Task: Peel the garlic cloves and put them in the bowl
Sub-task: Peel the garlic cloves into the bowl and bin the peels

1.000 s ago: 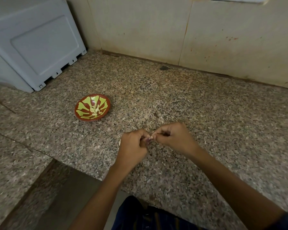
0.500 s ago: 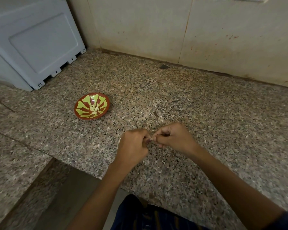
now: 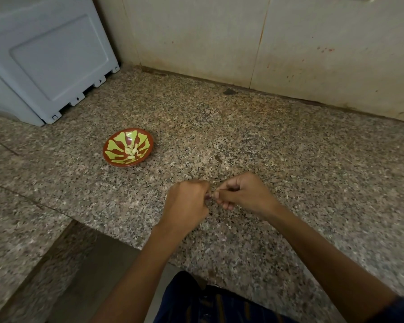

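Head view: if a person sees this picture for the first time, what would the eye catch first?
First the two hands, left and right, meeting low in the middle over the granite counter, pinching a small garlic clove between their fingertips. Next the red and yellow bowl to their left, farther back, with pale peeled cloves inside.

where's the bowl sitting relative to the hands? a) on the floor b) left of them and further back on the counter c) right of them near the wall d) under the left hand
b: the bowl stands on the counter, left of and beyond the left hand and right hand.
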